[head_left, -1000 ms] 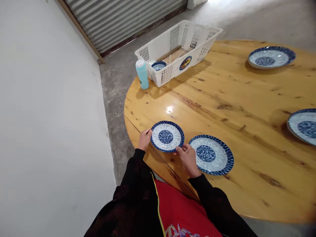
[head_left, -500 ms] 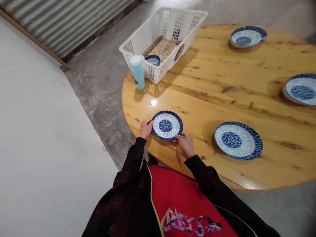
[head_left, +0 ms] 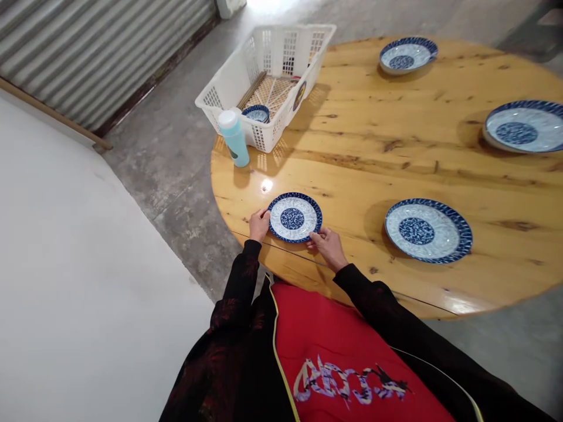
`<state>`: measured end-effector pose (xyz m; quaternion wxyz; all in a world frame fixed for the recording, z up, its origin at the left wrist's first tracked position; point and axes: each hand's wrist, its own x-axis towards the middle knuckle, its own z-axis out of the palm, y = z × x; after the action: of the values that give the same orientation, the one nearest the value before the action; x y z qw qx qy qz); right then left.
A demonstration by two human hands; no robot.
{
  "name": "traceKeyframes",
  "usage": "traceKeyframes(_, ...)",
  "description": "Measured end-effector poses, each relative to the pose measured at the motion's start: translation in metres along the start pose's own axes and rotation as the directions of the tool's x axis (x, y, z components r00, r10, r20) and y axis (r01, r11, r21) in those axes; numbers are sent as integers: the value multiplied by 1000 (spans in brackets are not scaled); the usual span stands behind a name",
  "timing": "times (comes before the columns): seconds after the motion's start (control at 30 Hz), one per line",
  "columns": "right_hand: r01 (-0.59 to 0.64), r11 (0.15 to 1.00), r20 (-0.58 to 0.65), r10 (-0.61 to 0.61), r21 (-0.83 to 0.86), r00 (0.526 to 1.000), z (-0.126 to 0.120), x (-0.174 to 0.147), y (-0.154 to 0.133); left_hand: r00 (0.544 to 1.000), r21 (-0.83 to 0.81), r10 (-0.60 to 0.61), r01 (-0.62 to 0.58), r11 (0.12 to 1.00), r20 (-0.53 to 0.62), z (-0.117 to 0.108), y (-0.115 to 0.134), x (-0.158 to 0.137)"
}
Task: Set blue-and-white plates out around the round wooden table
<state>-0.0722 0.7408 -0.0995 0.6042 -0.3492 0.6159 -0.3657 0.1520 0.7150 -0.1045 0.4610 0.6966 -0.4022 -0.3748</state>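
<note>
A small blue-and-white plate [head_left: 303,206] is at the near left edge of the round wooden table [head_left: 352,176]. At its left rim, my left hand [head_left: 259,225] is closed, with the thumb on the edge. My right hand [head_left: 329,247] pinches the lower right rim between thumb and fingers. The undersides of the fingers are hidden. To the right of my right hand lies a larger, deeper plate [head_left: 442,231] of the same pattern.
Another patterned dish [head_left: 422,54] stands at the table's far side, and a further one [head_left: 548,126] at the right. A white plastic basket [head_left: 224,82] holding small bowls [head_left: 256,112] and chopsticks [head_left: 254,88] sits at the far left. A light-blue bottle [head_left: 234,143] stands beside it.
The view has shifted, so the basket and table appear in a slightly different place. Both hands are still on the small plate, which has hardly moved on the table.
</note>
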Motion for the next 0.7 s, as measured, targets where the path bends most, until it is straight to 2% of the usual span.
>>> traceKeyframes(0.07, -5, 1000, -32, 6, 31, 999, -6, -5, -2, 1000, -25, -28, 28, 999, 11, -5, 0, -4)
traceKeyframes(0.23, -9, 992, -134, 26, 123, 991, -27, -19, 7, 979, -102, -203, 201, 974, -19, -26, -5, -20)
traceKeyframes(0.47, -93, 983, -167, 119, 156, 979, -41, -35, 23, 972, -140, -227, 216, 966, -66, -43, -9, -33)
traceKeyframes(0.7, -52, 988, -150, 74, 147, 986, -42, -37, 27, 965, -161, -237, 218, 963, -109, -50, -8, -30)
